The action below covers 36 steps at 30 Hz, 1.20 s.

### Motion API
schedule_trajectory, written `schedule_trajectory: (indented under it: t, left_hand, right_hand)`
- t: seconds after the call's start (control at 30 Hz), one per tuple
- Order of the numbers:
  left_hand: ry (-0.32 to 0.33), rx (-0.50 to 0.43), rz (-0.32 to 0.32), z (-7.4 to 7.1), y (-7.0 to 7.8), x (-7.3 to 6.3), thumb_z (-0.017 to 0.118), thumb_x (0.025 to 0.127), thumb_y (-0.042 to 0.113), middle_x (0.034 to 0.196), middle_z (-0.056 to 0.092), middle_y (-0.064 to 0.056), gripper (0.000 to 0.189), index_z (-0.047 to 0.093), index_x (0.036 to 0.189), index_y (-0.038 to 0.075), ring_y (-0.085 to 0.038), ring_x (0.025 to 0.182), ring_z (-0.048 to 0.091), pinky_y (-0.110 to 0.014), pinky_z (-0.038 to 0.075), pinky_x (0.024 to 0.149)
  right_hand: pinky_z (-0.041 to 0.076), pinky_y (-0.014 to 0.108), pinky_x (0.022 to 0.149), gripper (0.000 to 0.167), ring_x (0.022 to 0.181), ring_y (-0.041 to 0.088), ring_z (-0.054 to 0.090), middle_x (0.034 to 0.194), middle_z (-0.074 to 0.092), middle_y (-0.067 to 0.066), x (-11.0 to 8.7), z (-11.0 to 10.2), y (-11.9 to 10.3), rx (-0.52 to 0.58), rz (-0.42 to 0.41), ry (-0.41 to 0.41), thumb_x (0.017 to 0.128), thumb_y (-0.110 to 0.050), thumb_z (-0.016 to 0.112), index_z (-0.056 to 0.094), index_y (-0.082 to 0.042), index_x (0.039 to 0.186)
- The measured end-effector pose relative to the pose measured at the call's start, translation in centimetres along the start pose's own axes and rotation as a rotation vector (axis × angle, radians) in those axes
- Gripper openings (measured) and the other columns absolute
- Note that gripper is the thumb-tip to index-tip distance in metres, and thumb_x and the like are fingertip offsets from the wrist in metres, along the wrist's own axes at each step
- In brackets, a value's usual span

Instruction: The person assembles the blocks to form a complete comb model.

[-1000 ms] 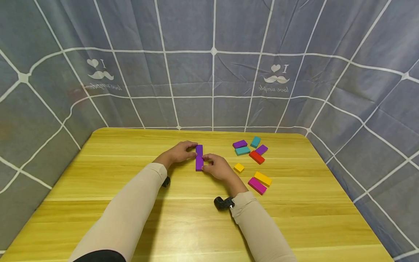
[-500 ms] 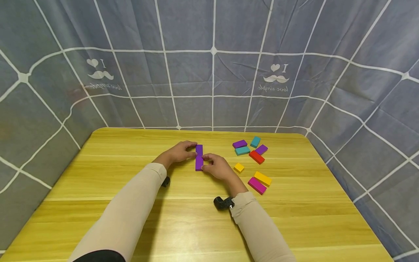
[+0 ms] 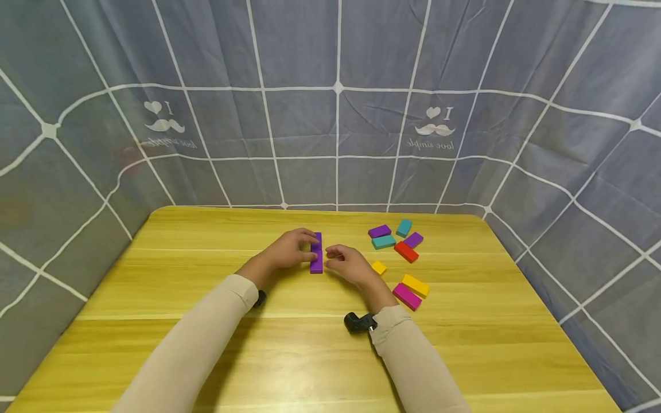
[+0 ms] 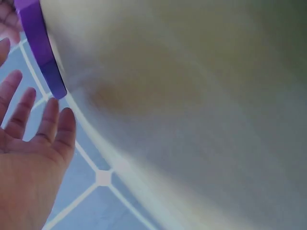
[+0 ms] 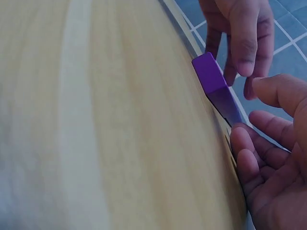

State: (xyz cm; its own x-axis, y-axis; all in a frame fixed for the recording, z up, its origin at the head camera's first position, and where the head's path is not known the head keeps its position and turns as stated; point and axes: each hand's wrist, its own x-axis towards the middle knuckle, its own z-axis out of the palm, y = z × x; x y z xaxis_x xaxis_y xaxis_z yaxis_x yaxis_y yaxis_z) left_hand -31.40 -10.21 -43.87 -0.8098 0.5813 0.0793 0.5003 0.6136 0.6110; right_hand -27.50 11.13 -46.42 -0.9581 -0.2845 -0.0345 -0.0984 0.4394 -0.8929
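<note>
While two purple rectangular blocks (image 3: 317, 267) sit end to end, left hand (image 3: 286, 251) over, right hand (image 3: 352, 267) beside, fingers (image 4: 24, 108) parted, eight mixed-colour blocks (image 3: 406, 252) right of them seemingly remain.

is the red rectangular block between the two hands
No, in the head view the red rectangular block lies to the right of the right hand.

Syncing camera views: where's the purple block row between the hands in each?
Head: purple block row just below centre, slightly left.
Left wrist: row upper left, cut by top edge.
Right wrist: row right of centre, upper half.
Shared landmark: white-lined grey curtain, visible in all three.
</note>
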Motion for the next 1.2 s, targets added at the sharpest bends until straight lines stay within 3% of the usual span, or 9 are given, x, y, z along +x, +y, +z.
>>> schedule_trajectory:
  t: [0.27, 0.4, 0.63, 0.83, 1.03, 1.2]
  left_hand:
    - [-0.034, 0.113, 0.038, 0.3, 0.7, -0.6, 0.077, 0.088, 0.022, 0.133, 0.059, -0.015, 0.035, 0.072, 0.117, 0.001, -0.037, 0.129, 0.05, -0.049, 0.034, 0.112]
    - [-0.042, 0.141, 0.075, 0.2, 0.5, -0.9, 0.077, 0.088, 0.023, 0.132, 0.06, -0.015, 0.034, 0.073, 0.113, 0.001, -0.037, 0.127, 0.052, -0.049, 0.036, 0.111]
    - [-0.076, 0.145, 0.076, 0.1, 0.2, -1.3, 0.076, 0.089, 0.022, 0.137, 0.059, -0.017, 0.033, 0.074, 0.114, 0.001, -0.037, 0.129, 0.051, -0.048, 0.037, 0.111]
    - [-0.085, 0.099, 0.062, 0.1, 0.2, -1.5, 0.075, 0.09, 0.021, 0.138, 0.058, -0.016, 0.035, 0.072, 0.117, -0.001, -0.035, 0.13, 0.051, -0.046, 0.037, 0.111]
    - [-0.081, 0.092, 0.037, 0.3, 0.1, -1.6, 0.075, 0.09, 0.022, 0.139, 0.057, -0.014, 0.035, 0.072, 0.118, 0.001, -0.034, 0.131, 0.05, -0.045, 0.036, 0.111]
    - [-0.073, 0.074, 0.026, 0.3, 0.0, -1.7, 0.074, 0.091, 0.021, 0.14, 0.056, -0.015, 0.034, 0.072, 0.118, 0.0, -0.035, 0.131, 0.05, -0.045, 0.036, 0.112]
  right_hand:
    - [0.051, 0.036, 0.091, 0.035, 0.103, 0.024, 0.059, 0.114, 0.066, 0.011, -0.1, -0.1, 0.4, 0.082, 0.024, 0.025, 0.094, -0.013, 0.068, 0.063, 0.001, 0.125]
    - [0.051, 0.035, 0.091, 0.033, 0.106, 0.024, 0.06, 0.118, 0.065, 0.011, 0.0, -0.1, 0.6, 0.113, 0.034, 0.024, 0.095, -0.013, 0.067, 0.063, 0.001, 0.125]
    - [0.05, 0.035, 0.09, 0.032, 0.105, 0.024, 0.06, 0.118, 0.065, 0.01, 0.0, -0.2, 0.6, 0.136, 0.038, 0.029, 0.095, -0.012, 0.066, 0.063, -0.001, 0.125]
    - [0.051, 0.035, 0.085, 0.037, 0.102, 0.024, 0.059, 0.123, 0.063, 0.01, -0.9, -1.5, -0.3, 0.043, -0.033, -0.014, 0.097, -0.017, 0.065, 0.061, -0.002, 0.13]
    - [0.051, 0.04, 0.088, 0.043, 0.105, 0.027, 0.059, 0.13, 0.061, 0.014, -2.9, -4.8, -0.8, -0.071, -0.092, 0.046, 0.096, -0.021, 0.066, 0.058, -0.003, 0.134]
    - [0.054, 0.04, 0.083, 0.046, 0.109, 0.03, 0.059, 0.134, 0.058, 0.016, -4.8, -7.7, 0.4, -0.162, -0.088, 0.062, 0.096, -0.022, 0.066, 0.056, -0.002, 0.137]
